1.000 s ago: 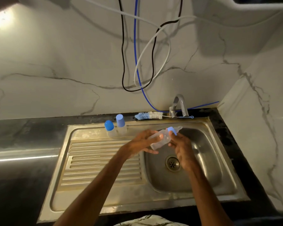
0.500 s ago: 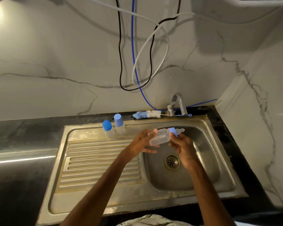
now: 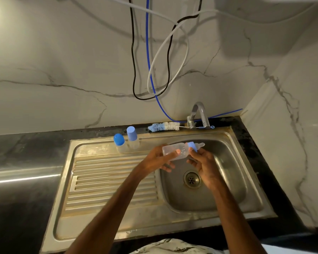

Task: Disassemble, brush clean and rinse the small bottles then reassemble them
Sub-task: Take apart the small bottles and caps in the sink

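Clear bottle (image 3: 174, 151) held sideways over the sink (image 3: 233, 162) basin: left hand (image 3: 157, 161) curled round its body, right hand (image 3: 205, 166) pinching the blue collar (image 3: 193, 146). Dome-capped bottle (image 3: 120, 144) and flat-capped bottle (image 3: 133, 138) stand upright, touching, at the drainboard's back edge. Brush (image 3: 163, 126) lies behind the rim, beside the tap (image 3: 198, 114).

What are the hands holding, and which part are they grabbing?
One small clear bottle, held sideways over the sink. The left hand grips its clear body; the right hand pinches the blue collar just below the teat.
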Action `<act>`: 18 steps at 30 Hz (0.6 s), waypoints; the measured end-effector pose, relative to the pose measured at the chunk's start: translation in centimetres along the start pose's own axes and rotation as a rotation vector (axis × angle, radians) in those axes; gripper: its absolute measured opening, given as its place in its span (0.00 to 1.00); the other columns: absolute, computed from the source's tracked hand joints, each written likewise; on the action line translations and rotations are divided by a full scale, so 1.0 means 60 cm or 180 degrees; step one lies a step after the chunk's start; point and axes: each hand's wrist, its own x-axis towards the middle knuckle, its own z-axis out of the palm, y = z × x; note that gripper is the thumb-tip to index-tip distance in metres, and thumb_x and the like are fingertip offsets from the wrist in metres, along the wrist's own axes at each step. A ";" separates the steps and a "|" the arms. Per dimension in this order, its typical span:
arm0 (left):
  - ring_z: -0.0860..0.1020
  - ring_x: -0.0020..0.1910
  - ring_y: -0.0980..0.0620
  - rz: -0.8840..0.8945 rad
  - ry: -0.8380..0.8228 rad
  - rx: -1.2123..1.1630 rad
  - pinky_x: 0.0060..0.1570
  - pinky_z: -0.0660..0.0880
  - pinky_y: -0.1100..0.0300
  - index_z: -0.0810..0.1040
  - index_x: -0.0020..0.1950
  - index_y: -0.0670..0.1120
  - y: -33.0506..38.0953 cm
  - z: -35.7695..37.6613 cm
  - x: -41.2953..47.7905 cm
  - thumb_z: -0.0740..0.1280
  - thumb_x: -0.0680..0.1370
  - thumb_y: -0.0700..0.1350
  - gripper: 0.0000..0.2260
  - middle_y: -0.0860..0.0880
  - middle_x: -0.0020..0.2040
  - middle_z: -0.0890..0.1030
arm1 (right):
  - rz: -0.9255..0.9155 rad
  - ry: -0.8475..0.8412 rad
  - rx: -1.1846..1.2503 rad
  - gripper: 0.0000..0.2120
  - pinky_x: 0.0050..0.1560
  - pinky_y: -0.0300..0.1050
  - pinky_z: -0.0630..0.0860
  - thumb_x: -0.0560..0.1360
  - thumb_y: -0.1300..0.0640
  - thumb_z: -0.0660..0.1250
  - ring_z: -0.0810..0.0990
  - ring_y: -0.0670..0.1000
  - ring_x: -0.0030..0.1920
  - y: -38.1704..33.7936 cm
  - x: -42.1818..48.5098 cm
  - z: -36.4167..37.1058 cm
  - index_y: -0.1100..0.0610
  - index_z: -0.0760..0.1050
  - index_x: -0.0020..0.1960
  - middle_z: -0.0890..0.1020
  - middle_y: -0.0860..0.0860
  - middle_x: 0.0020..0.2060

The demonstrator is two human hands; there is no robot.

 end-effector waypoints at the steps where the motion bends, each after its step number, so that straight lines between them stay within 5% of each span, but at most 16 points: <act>1: 0.85 0.41 0.48 0.0055 -0.0002 -0.0024 0.45 0.84 0.50 0.76 0.66 0.49 0.001 -0.002 -0.001 0.70 0.78 0.60 0.22 0.44 0.52 0.85 | 0.0014 -0.0004 0.0031 0.13 0.46 0.43 0.80 0.77 0.59 0.70 0.84 0.52 0.50 0.001 0.000 -0.001 0.60 0.80 0.60 0.86 0.55 0.50; 6: 0.82 0.35 0.48 -0.0024 0.0417 0.0022 0.43 0.82 0.50 0.79 0.62 0.50 0.001 -0.015 -0.001 0.65 0.78 0.66 0.23 0.43 0.44 0.86 | -0.0008 0.0087 0.0361 0.22 0.50 0.46 0.81 0.73 0.50 0.74 0.84 0.53 0.54 -0.005 0.005 -0.017 0.61 0.79 0.62 0.85 0.57 0.55; 9: 0.83 0.38 0.50 -0.0112 0.0647 0.0350 0.41 0.83 0.49 0.76 0.64 0.45 -0.014 -0.015 0.014 0.68 0.73 0.68 0.31 0.46 0.48 0.84 | 0.0093 0.0330 0.0228 0.18 0.52 0.49 0.79 0.76 0.51 0.70 0.84 0.55 0.56 0.000 0.016 -0.034 0.60 0.79 0.61 0.85 0.57 0.56; 11: 0.82 0.43 0.52 -0.0111 0.0790 0.0841 0.34 0.82 0.58 0.74 0.64 0.47 -0.033 -0.010 0.029 0.73 0.74 0.63 0.27 0.50 0.52 0.80 | 0.0203 0.0435 0.0104 0.15 0.51 0.49 0.79 0.78 0.53 0.68 0.84 0.55 0.55 0.013 0.023 -0.040 0.60 0.80 0.61 0.86 0.56 0.55; 18: 0.76 0.63 0.44 -0.0124 0.0889 0.2674 0.58 0.76 0.49 0.69 0.71 0.50 -0.114 0.043 0.109 0.77 0.72 0.56 0.31 0.46 0.66 0.76 | 0.0635 0.0653 -0.0234 0.13 0.49 0.50 0.79 0.76 0.55 0.74 0.85 0.55 0.51 0.078 0.054 -0.065 0.60 0.82 0.57 0.87 0.55 0.49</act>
